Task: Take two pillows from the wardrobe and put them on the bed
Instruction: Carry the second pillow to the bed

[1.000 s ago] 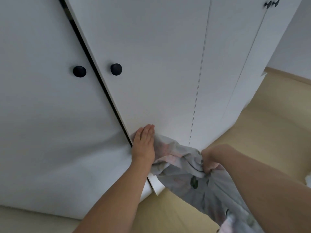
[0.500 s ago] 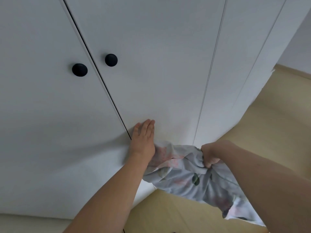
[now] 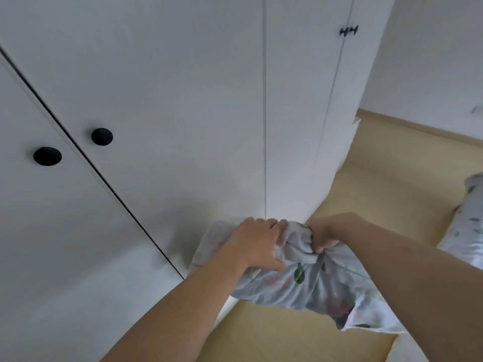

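Observation:
A pale grey pillow [image 3: 300,286] with a leaf and flower print hangs in front of the white wardrobe [image 3: 183,100], low in the view. My right hand [image 3: 322,235] is clenched on a bunched fold at its top. My left hand [image 3: 258,244] lies on the pillow's upper left part, fingers curled over the fabric next to the right hand. The wardrobe doors are shut, with two round black knobs [image 3: 102,136] at the left. A second piece of the same printed fabric [image 3: 467,231] shows at the right edge; I cannot tell whether it is another pillow.
Yellowish floor [image 3: 379,184] runs to the right of the wardrobe and beneath the pillow. A further pair of small black handles [image 3: 349,30] sits high on the right doors. A white wall [image 3: 431,61] closes the far right.
The left wardrobe door has gone from ajar to shut. My left hand has left the door and come down onto the pillow beside my right hand. The view has swung to the right.

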